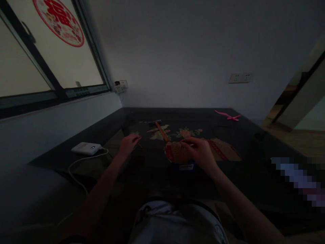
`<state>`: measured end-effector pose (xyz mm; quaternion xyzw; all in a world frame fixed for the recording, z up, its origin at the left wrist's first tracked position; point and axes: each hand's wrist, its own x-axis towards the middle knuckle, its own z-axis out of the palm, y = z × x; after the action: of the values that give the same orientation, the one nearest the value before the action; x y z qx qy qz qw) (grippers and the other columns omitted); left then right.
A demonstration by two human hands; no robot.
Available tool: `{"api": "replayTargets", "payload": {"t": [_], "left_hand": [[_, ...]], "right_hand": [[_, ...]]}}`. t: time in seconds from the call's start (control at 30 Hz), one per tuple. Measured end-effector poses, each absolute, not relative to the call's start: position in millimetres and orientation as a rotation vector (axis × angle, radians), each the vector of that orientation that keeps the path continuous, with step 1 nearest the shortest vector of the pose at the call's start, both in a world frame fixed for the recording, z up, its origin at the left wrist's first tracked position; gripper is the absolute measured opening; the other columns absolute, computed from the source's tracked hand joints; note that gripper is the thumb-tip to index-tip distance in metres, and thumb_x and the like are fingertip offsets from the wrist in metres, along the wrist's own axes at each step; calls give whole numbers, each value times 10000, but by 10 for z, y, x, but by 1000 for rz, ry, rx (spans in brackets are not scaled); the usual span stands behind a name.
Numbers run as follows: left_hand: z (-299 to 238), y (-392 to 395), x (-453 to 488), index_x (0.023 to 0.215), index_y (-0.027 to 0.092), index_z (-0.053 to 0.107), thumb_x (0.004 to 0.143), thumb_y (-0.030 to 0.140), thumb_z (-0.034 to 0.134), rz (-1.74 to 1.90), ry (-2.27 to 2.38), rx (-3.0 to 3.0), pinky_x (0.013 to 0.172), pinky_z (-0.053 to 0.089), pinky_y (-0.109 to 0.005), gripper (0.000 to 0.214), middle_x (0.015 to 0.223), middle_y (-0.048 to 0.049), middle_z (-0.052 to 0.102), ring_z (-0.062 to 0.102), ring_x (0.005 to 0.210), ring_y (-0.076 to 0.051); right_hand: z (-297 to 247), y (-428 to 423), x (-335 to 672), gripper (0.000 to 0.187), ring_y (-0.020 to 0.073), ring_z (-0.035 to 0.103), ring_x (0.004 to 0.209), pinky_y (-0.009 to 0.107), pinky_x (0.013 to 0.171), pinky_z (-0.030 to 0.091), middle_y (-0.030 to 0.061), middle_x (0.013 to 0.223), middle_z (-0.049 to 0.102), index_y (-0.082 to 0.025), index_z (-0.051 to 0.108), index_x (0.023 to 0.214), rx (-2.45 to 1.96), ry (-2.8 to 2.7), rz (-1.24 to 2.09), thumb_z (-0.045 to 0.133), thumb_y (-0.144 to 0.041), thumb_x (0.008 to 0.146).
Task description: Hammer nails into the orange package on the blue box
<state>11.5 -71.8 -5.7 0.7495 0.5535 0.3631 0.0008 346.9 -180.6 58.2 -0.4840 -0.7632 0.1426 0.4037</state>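
My right hand [200, 152] is closed, its fingertips at the upper edge of a tan piece with a red patterned band [176, 152]. The piece stands tilted toward me, and a blue item with a pale label [186, 167] shows below it. A similar tan-and-red flat piece [223, 149] lies to the right, partly behind that hand. My left hand [130, 142] is off to the left above the table, fingers pinched. A thin sliver shows under its fingertips, too dim to name. Between the hands and farther back lies a hammer [161, 131] with a wooden handle.
A white power bank [86, 148] with a cable sits at the table's left. Something pink and thin [228, 116] lies near the back right corner. The dark table [147, 176] has printed flowers. Wall and window border it behind and left. A blurred patch covers something at right.
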Motion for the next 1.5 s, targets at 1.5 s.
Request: {"api": "replayTargets", "payload": {"t": [1.5], "left_hand": [[-515, -608, -409, 1094, 186, 629, 741, 225, 470, 960, 1685, 2532, 1026, 414, -465, 389, 1158, -85, 630, 549, 1124, -272]], "right_hand": [[-173, -2582, 3626, 187, 158, 682, 895, 231, 770, 545, 57, 979, 715, -202, 720, 963, -946, -2382, 448, 536, -192, 929]]}}
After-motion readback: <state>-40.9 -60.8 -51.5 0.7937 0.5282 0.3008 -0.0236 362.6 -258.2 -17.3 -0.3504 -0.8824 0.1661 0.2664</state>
